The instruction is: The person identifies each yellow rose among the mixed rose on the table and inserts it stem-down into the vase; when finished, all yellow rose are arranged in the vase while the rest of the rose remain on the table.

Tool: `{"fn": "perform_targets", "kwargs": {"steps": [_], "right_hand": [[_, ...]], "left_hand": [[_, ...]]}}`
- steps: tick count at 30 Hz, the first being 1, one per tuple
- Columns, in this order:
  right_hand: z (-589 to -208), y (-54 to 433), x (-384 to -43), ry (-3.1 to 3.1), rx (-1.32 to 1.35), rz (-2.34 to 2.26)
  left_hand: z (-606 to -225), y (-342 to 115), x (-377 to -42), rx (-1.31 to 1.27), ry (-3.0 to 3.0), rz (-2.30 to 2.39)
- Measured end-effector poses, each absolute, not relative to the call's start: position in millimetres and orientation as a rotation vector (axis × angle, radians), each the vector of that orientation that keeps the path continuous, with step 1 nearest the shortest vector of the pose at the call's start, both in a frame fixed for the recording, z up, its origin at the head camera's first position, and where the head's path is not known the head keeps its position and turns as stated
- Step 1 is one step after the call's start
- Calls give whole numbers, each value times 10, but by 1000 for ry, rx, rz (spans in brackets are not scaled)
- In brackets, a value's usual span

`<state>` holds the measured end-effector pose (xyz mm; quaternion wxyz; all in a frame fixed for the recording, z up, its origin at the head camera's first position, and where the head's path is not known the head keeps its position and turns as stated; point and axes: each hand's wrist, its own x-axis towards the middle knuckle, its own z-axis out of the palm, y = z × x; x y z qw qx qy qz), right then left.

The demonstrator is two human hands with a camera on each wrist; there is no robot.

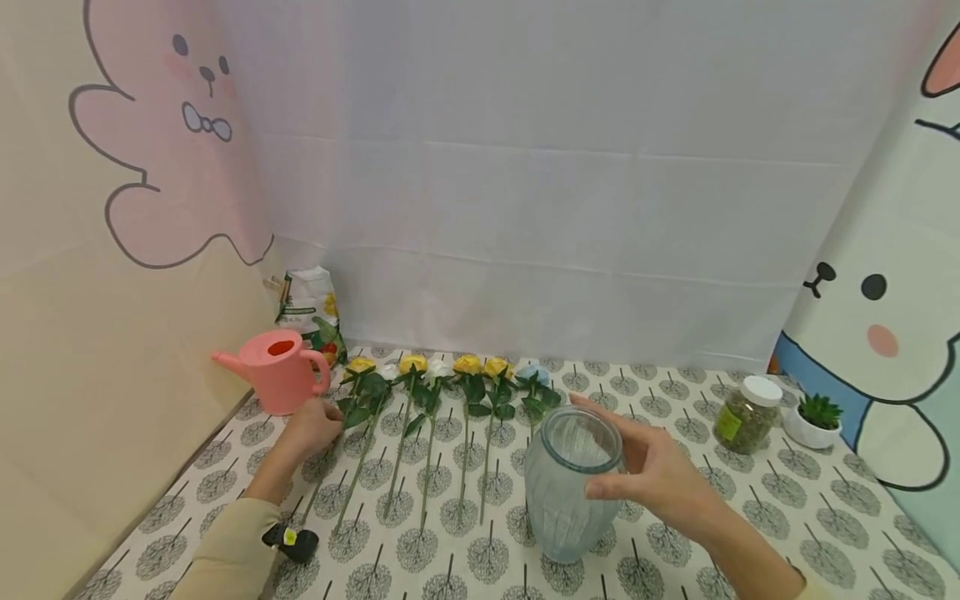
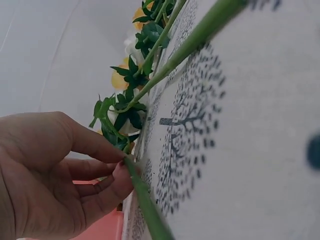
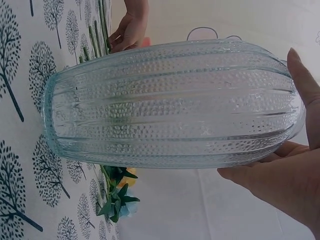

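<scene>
My left hand (image 1: 311, 431) is at the left end of a row of artificial roses, close to a pink watering can (image 1: 279, 375). In the left wrist view its thumb and fingertips pinch a green flower stem (image 2: 149, 212) just above the cloth; its bloom is hidden. My right hand (image 1: 660, 475) holds a clear ribbed glass vase (image 1: 566, 508) near the top, thumb on the near side and fingers behind. The vase appears upright, its mouth upward. Between the hands lie yellow roses (image 1: 467, 364), white roses (image 1: 439, 369) and a blue rose (image 1: 533, 374), stems toward me.
A white printed bag (image 1: 309, 300) stands behind the watering can. At the right are a white-lidded jar (image 1: 748, 414) and a small potted succulent (image 1: 814, 423). Tree-patterned cloth (image 1: 645, 533) covers the table, with curtains (image 1: 555, 250) behind and at both sides.
</scene>
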<state>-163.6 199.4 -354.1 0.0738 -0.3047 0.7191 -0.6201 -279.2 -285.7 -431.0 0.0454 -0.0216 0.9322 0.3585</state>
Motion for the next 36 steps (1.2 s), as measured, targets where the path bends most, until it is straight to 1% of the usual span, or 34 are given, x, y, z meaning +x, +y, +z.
{"fn": "perform_targets", "kwargs": {"steps": [12,20,26,36], "right_hand": [[-3501,1980,-1644,2202,-922,-1828],[-3509,1986,-1634,2186,-907,-1838],[-3521,1988,-1631,2175,-906,-1838],[-3537,1997,-1645,2141,-913,-1854]], "left_hand": [[-4108,-2794,-2717,-97,2795,1269],[-3923,-2740,-2646,-19,2802,1349],[-3774,-2622,-2564,86,2824,1420],[-3494,-2378,-2388,226,2600,1809]]}}
